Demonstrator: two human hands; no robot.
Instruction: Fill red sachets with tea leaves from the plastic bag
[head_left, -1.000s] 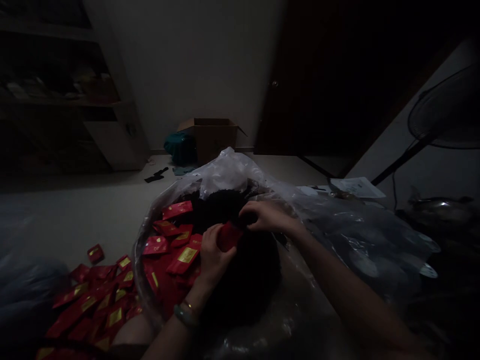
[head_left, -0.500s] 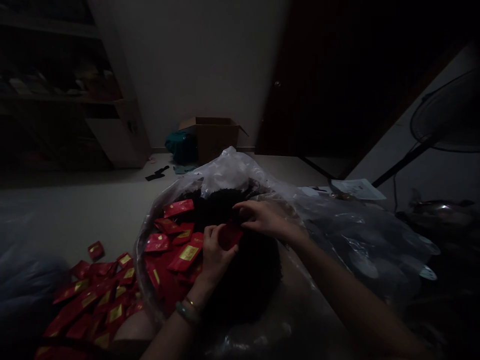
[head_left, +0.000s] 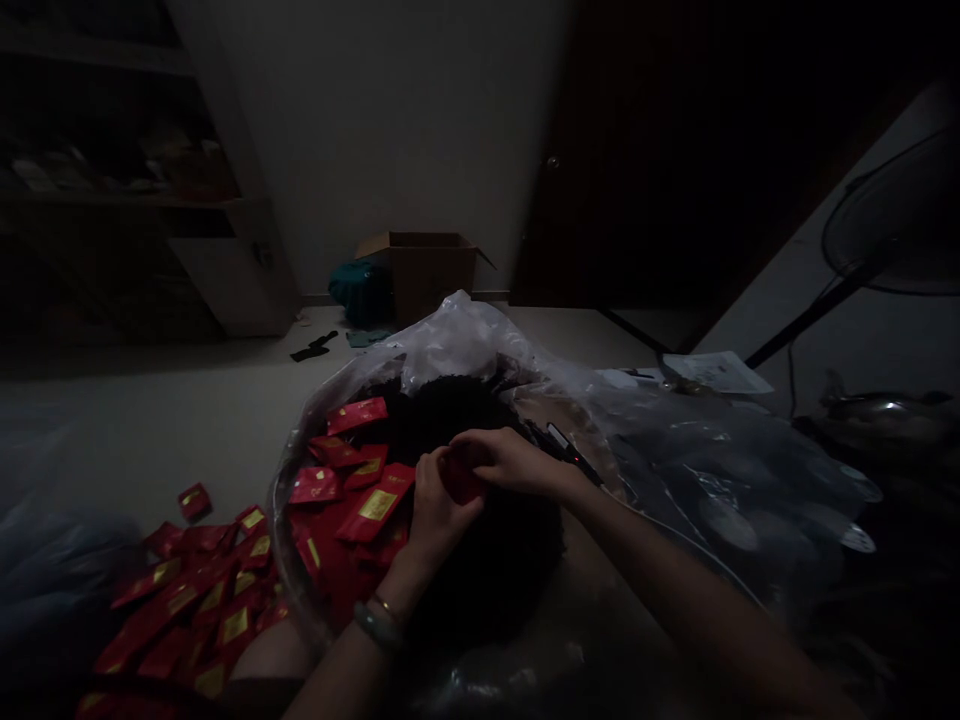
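In my left hand (head_left: 442, 510), a small red packet (head_left: 463, 482) is gripped upright over a heap of dark loose material (head_left: 502, 560). My right hand (head_left: 510, 460) is closed at the packet's upper edge, thumb and fingers curled against it; its fingertips are partly hidden. Several red packets with gold labels (head_left: 377, 503) lie to the left of the heap, within the same clear plastic sheet or bag (head_left: 457, 325). Beside my right wrist rests a slim black device with a small red light (head_left: 574, 455). The room is dim, so fine detail is lost.
More red packets (head_left: 202, 590) are piled outside the plastic at lower left. On the right are crumpled clear plastic (head_left: 720, 500), a paper sheet (head_left: 716, 372) and a fan (head_left: 892, 220). An open cardboard box (head_left: 435, 275) and a teal bag (head_left: 361, 292) stand by the wall.
My right hand has moved left and down from over the dark heap to the red packet's upper edge. The black device has come into view. My left hand still holds the packet.
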